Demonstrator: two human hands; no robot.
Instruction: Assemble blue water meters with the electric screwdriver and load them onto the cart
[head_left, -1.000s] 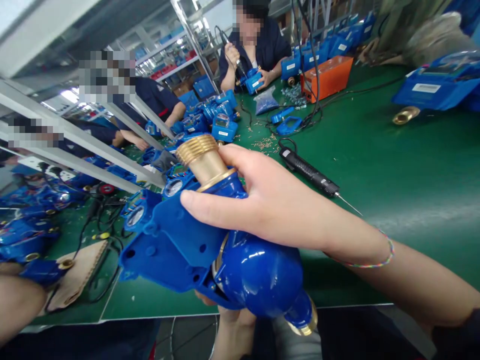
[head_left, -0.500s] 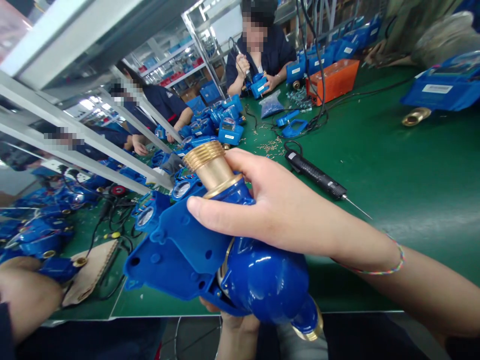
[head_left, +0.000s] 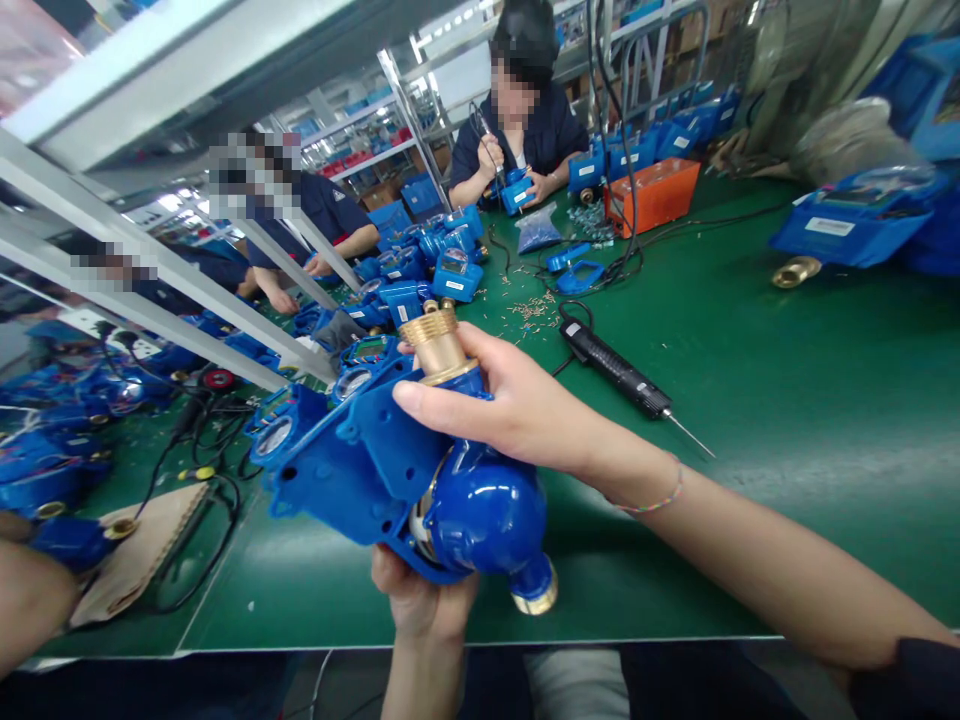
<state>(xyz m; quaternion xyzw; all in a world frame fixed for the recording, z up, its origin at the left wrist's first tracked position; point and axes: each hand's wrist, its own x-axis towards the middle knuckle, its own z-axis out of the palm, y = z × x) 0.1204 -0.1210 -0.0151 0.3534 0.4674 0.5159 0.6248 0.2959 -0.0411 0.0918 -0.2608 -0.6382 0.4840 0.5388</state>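
Observation:
I hold a blue water meter with brass threaded ends above the near edge of the green table. My right hand wraps over its top, just below the upper brass fitting, fingers closed on the body. My left hand grips the meter from underneath, near the lower brass end. A blue plastic housing sticks out to the left of the round body.
A black electric screwdriver lies on the table right of my hands, with loose screws behind it. Several blue meters crowd the left and far side. An orange box stands at the back. Other people work across the table.
The meter and both hands now sit farther from the camera and look smaller. My left hand under the meter has come into fuller view. The grip has not changed.

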